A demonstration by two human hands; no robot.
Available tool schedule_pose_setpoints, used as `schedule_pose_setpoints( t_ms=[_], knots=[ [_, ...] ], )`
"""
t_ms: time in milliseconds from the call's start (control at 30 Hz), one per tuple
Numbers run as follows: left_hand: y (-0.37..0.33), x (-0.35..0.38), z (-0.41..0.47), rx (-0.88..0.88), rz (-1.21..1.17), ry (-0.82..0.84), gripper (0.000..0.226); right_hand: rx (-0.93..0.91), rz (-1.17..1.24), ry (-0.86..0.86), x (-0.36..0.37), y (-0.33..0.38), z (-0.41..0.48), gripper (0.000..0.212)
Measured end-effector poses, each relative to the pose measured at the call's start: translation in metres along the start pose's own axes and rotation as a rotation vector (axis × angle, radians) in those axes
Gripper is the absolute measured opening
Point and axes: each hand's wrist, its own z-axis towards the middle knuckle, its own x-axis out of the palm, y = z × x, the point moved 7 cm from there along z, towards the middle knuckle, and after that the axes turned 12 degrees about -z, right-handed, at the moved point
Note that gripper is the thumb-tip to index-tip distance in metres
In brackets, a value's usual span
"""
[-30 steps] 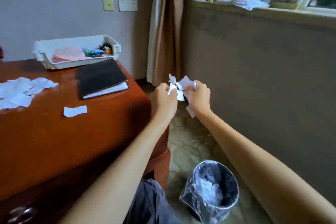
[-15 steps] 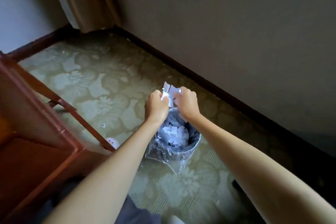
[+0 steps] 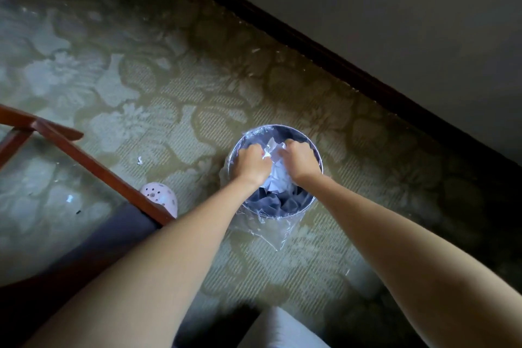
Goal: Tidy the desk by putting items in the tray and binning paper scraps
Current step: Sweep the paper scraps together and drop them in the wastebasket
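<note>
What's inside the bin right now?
White paper scraps, with the left hand and right hand down in the bin, fingers curled on them. Dark lining shows below. The bottom is hidden under paper and hands.

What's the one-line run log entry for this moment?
step: binning | left hand: grips paper scraps | right hand: grips paper scraps | where: inside bin mouth

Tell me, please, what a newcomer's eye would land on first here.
The left hand and right hand grip white paper scraps over the mouth of the plastic-lined bin at centre. Left of it, a pink perforated shoe sits beside the wooden desk frame, with one stray scrap on the carpet.
</note>
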Motion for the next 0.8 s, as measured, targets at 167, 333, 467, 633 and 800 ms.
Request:
schedule_pose_setpoints(
  t_ms=[167,333,467,633,800],
  knots=[
    [0.003,0.025,0.028,0.003,0.047,0.071,0.022,0.012,-0.042,0.025,0.015,-0.015,0.026,0.025],
    [0.010,0.041,0.041,-0.054,-0.041,0.065,0.026,-0.025,-0.174,0.042,0.030,-0.012,0.038,0.022],
    [0.016,0.044,0.045,-0.066,-0.123,0.091,0.033,0.001,-0.167,0.102,0.037,-0.012,0.045,0.024],
    [0.023,0.041,0.040,-0.034,-0.064,0.167,0.044,-0.019,-0.244,0.235,0.045,-0.009,0.037,0.046],
    [0.033,0.025,0.016,-0.035,0.134,0.156,0.043,-0.057,-0.261,0.292,0.040,-0.005,0.014,0.052]
  ],
)
